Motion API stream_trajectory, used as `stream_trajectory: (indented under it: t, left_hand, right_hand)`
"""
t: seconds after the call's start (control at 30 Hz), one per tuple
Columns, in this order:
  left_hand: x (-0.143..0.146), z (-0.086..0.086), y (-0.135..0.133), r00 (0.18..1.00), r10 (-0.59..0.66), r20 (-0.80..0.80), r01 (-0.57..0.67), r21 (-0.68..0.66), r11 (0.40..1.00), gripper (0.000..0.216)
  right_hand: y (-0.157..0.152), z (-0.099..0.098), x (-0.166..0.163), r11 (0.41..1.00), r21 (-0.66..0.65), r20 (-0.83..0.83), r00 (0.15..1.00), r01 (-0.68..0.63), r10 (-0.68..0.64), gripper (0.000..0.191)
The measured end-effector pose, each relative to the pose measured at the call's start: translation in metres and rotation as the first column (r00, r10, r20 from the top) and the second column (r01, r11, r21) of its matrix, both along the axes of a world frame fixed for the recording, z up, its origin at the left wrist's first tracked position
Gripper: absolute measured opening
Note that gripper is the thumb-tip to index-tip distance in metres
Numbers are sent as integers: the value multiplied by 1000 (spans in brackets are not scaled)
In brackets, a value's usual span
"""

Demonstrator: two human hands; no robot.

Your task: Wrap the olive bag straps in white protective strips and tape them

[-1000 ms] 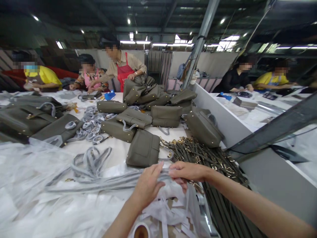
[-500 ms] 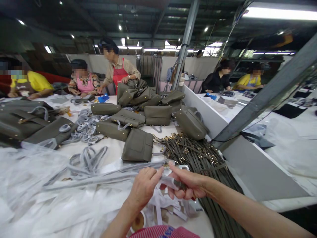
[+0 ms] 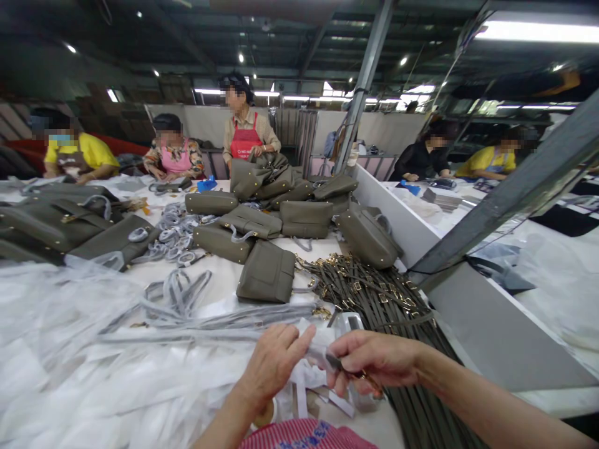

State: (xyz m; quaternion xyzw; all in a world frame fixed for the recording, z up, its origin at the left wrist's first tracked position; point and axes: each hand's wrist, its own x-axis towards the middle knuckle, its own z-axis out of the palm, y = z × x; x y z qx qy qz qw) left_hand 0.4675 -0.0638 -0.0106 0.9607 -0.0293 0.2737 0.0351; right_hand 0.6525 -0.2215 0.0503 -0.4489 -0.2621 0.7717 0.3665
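Observation:
Between my hands is an olive-green strap (image 3: pixel 334 360), partly covered by a thin white wrapping (image 3: pixel 317 346). My right hand (image 3: pixel 381 358) is closed on the strap's bare end, where a gold metal clasp (image 3: pixel 369 381) sticks out below the fingers. On the wrapped side, my left hand (image 3: pixel 277 358) is closed with its thumb along the wrapping; its fingertips are partly hidden. Just beyond lie wrapped grey straps (image 3: pixel 210 318) with gold hooks. To the right spreads a thick pile of olive straps with gold buckles (image 3: pixel 374 290). White paper strips (image 3: pixel 341 402) lie under my hands.
Olive handbags (image 3: pixel 266 271) are heaped ahead, with more bags (image 3: pixel 56 215) at the left. White sheets (image 3: pixel 56 349) cover the left front. A low partition (image 3: pixel 505 330) and a slanted metal post (image 3: pixel 510 187) bound the right side. Several co-workers sit or stand beyond.
My right hand has turned, and the gold clasp now shows below its fingers. My left hand stays at the wrapped part. The whole view has shifted slightly, and the standing co-worker is more upright.

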Motion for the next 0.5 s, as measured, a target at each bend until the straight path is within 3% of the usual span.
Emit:
stream_trajectory:
  t: [0.13, 0.27, 0.4, 0.5]
  left_hand:
    - [-2, 8, -15, 997, -39, -67, 32, -100, 995, 58]
    - [1, 15, -27, 991, -66, -120, 44, -174, 984, 42]
    - [0, 18, -30, 991, -128, -44, 112, -266, 958, 33]
    - [-6, 23, -32, 983, -149, 110, 176, -309, 935, 34]
  right_hand:
    - [-1, -5, -7, 996, -31, 129, 989, 79, -74, 20]
    - [4, -3, -18, 980, -63, 108, 977, 190, -182, 26]
    - [3, -7, -25, 982, -84, -82, 981, 170, -177, 34]
    - [-5, -22, -26, 986, -135, -273, 952, 102, -136, 46]
